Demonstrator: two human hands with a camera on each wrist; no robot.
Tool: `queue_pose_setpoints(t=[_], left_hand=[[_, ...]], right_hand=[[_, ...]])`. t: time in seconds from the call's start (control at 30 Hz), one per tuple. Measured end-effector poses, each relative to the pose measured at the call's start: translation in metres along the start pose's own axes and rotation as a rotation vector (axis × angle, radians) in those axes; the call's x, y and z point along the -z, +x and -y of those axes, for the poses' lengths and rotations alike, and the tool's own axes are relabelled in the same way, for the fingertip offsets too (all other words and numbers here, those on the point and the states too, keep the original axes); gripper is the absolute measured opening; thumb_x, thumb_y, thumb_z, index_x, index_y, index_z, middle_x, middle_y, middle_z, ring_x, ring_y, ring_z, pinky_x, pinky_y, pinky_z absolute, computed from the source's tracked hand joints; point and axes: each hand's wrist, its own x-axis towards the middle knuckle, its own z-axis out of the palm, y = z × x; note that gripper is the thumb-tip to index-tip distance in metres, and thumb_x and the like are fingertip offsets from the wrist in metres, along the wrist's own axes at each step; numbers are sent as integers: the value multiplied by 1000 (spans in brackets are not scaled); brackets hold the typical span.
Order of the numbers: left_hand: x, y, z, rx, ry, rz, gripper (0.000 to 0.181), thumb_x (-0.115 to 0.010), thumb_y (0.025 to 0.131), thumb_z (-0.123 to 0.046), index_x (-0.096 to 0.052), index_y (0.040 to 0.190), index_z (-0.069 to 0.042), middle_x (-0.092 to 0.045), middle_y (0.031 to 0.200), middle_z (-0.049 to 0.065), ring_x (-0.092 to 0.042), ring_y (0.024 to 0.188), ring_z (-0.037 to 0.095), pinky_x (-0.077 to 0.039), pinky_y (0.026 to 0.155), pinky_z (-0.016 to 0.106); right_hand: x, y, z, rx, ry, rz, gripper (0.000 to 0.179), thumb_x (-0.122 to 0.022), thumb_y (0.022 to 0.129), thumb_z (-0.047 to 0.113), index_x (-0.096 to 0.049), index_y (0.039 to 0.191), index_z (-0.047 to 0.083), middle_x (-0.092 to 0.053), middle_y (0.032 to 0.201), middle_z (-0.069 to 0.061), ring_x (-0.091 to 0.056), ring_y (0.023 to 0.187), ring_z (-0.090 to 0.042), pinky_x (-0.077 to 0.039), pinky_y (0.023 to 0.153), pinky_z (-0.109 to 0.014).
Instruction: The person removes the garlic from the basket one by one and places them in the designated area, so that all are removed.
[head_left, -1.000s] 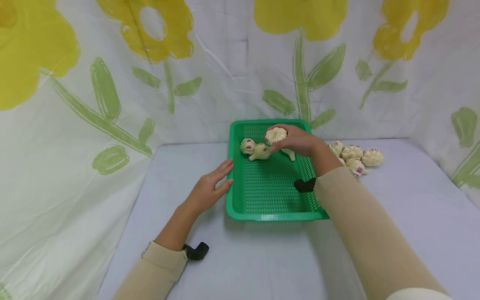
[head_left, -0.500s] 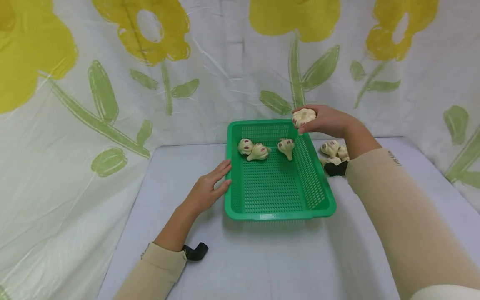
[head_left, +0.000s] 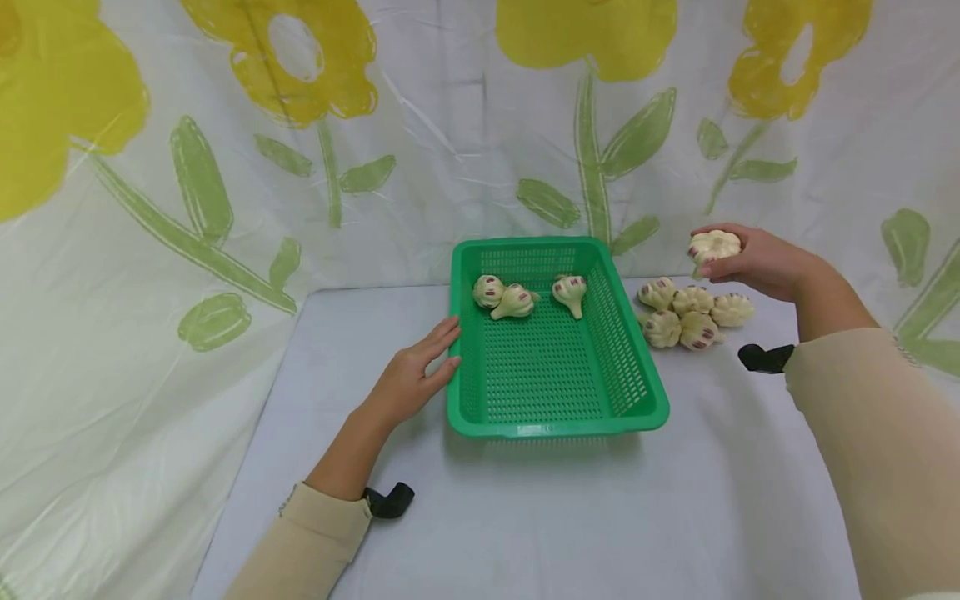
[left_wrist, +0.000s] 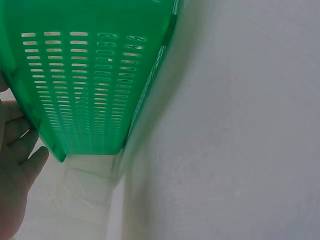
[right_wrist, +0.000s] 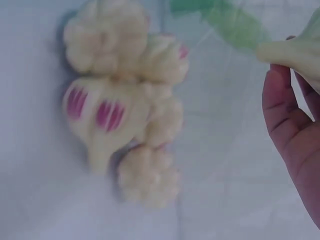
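Observation:
My right hand [head_left: 761, 260] grips a garlic bulb [head_left: 714, 247] in the air, above and behind a cluster of garlic bulbs [head_left: 693, 302] on the table. That held bulb's pale stem [right_wrist: 282, 52] shows at the right edge of the right wrist view. My left hand [head_left: 408, 379], fingers straight, touches the left rim of a green plastic basket [head_left: 558, 430]. From below, the left wrist view shows those fingers [left_wrist: 22, 145] along the basket's perforated side [left_wrist: 85, 90]. Inside the basket lie two bulbs side by side [head_left: 513, 302] at the back left and another garlic bulb [head_left: 570, 293] further right.
A white cloth covers the table [head_left: 540, 517]. Behind it hangs a white curtain [head_left: 420, 225] printed with yellow flowers and green leaves. The cluster of bulbs sits just right of the basket's back right side.
My right hand has carried the garlic bulb from over the basket to the right, above the loose cluster. My left hand stays at the rim.

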Motion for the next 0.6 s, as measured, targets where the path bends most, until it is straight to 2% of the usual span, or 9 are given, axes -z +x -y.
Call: queue_pose_setpoints(t=[0.1, 0.27, 0.4, 0.6], left_hand=[[0, 0, 0, 0, -5, -2, 51, -53, 102, -28, -44, 148, -5, -34, 159, -2, -36, 145, 19, -37, 114, 44], [0, -1, 0, 4, -6, -4, 51, -54, 102, -27, -45, 148, -7, -35, 159, -2, -36, 144, 19, -38, 114, 43], [0, -1, -1, -1, 0, -4, 51, -54, 102, -28, -45, 148, -6, -35, 159, 0, -37, 144, 21, -38, 113, 45], [-1, 0, -1, -2, -8, -6, 51, -54, 102, -28, -45, 148, -6, -35, 159, -2, -37, 144, 19, -38, 113, 44]], right_hand=[[9, -10, -23, -17, 84, -56, 45, -60, 98, 10, -40, 136, 25, -57, 110, 12, -61, 95, -6, -54, 84, -22], [20, -22, -57, -64, 353, -135, 47, -58, 98, 6, -38, 136, 25, -58, 107, 12, -62, 94, -6, -55, 82, -22], [22, -31, -77, -40, 547, -205, 44, -59, 96, 1, -46, 130, 25, -61, 105, 9, -63, 93, -9, -57, 78, -25], [19, -47, -106, -1, 724, -319, 39, -62, 94, -2, -58, 121, 26, -65, 103, 9, -63, 90, -9, -58, 73, -28]])
